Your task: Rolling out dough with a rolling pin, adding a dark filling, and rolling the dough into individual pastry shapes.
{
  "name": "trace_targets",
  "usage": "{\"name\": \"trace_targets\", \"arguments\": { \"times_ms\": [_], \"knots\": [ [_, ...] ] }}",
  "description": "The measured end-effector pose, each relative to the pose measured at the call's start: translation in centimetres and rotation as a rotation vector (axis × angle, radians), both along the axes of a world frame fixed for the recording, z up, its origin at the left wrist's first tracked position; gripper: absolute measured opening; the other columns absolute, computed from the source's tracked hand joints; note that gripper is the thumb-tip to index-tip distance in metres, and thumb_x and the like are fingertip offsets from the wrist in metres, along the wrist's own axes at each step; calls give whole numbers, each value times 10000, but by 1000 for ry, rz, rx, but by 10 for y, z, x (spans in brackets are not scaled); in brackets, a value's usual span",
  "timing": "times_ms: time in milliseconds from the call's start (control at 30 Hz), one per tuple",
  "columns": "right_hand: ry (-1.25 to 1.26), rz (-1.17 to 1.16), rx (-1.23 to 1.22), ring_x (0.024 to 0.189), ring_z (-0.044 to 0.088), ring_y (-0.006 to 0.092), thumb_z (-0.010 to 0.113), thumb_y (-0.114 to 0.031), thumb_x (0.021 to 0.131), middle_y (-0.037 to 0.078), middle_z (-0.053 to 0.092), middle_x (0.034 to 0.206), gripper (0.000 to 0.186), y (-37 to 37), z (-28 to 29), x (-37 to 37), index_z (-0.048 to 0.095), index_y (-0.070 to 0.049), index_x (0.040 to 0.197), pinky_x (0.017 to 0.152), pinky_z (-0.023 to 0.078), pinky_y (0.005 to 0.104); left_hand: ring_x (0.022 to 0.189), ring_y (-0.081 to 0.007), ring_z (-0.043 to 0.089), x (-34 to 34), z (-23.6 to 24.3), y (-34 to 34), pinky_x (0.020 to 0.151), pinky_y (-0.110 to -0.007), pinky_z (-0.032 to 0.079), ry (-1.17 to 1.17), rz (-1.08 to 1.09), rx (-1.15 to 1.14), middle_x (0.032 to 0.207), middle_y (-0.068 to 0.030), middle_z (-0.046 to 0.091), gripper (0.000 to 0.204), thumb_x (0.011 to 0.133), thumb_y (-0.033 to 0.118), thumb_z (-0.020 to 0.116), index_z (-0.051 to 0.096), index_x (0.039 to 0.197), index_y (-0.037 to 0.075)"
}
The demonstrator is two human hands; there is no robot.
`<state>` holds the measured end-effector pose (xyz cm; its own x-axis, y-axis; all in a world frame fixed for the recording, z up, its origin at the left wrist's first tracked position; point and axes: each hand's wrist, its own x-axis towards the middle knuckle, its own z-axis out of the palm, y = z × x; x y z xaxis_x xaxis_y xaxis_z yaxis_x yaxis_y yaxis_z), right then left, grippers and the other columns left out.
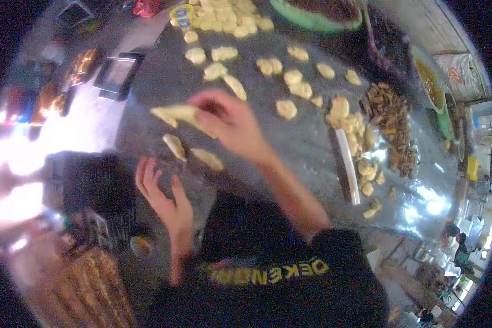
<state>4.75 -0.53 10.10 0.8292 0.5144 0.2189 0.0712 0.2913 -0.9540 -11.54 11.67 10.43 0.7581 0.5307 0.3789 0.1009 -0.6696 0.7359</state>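
My right hand, partly blurred, is closed on a long, flattened piece of pale dough above the metal worktable. The dough stretches out to the left of its fingers. My left hand is at the table's near edge with the fingers apart and nothing in it. Just beyond it lie two narrow dough pieces, one a small strip and the other a longer strip. Farther off, another elongated dough piece rests beside several small dough lumps.
A white bar lies beside heaped dough pieces at right. Past them is a brown chunky heap. A green-rimmed basin stands at the back. Many dough balls cover the far end. A dark-framed tray sits left.
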Motion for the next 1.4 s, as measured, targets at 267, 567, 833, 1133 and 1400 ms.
{"name": "trace_targets", "arguments": {
  "times_ms": [267, 567, 833, 1133, 1400],
  "knots": [
    [-597, -480, -891, 1005, 538, 377, 720, -171, 742, 167, 584, 1061, 420, -12, -16, 40, 569, -49, 1115, 883, 438, 462, 1194, -342, 467, 73, -6, 58, 959, -407, 416, 120, -137, 14, 1356, -183, 445, 394, 867, 60, 594, 523, 1254, 26],
    [-302, -643, -1186, 934, 605, 325, 689, -137, 811, 157, 611, 1019, 407, -109, -59, 2, 569, -21, 1183, 868, 484, 427, 1104, -359, 559, 120, -31, -23, 955, -434, 443, 214, -638, -339, 1185, -168, 589, 279, 846, 52, 608, 587, 1123, 35],
    [682, -521, 80, 1008, 622, 212, 704, -242, 826, 58, 641, 1118, 318, -102, -16, -113, 639, -71, 1086, 837, 525, 337, 1057, -313, 616, 89, -15, -92, 928, -408, 485, -186, -974, -219, 1134, -102, 648, 296, 838, 122, 662, 639, 1132, 89],
    [842, -400, 706, 1070, 584, 304, 532, -505, 879, 115, 601, 1233, 560, -112, -4, -95, 568, -73, 1234, 947, 468, 425, 1064, -225, 629, 74, -16, -109, 941, -354, 497, 311, -766, -1313, 1139, -93, 661, 428, 821, 45, 708, 564, 1224, 27],
    [-412, -746, -745, 1222, 536, 309, 378, -489, 971, 194, 583, 1293, 594, -120, 98, 217, 568, -27, 1291, 1028, 396, 374, 1138, -280, 589, 114, 12, -29, 973, -379, 451, 239, -857, -652, 1240, -170, 592, 505, 824, 50, 677, 508, 1298, 11]
  ]
}}
